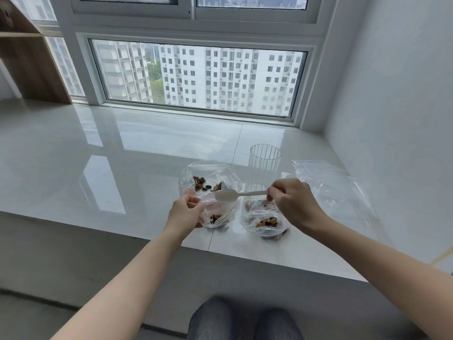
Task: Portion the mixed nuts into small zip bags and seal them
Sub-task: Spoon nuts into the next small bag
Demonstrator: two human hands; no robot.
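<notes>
A large clear bag (208, 173) with a few mixed nuts (203, 184) lies open on the white sill. In front of it, my left hand (186, 212) pinches the mouth of a small zip bag (218, 217) that holds a few nuts. My right hand (291, 202) grips the handle of a white plastic spoon (226, 195), whose empty-looking bowl hovers over that small bag. Two more small bags with nuts sit under my right hand, one (266, 223) in front and another (257, 204) behind it.
A ribbed clear cup (264, 165) stands behind the spoon. Loose clear plastic bags (328, 182) lie at the right near the wall. The sill's front edge (245, 253) runs just below the bags. My knees show at the bottom.
</notes>
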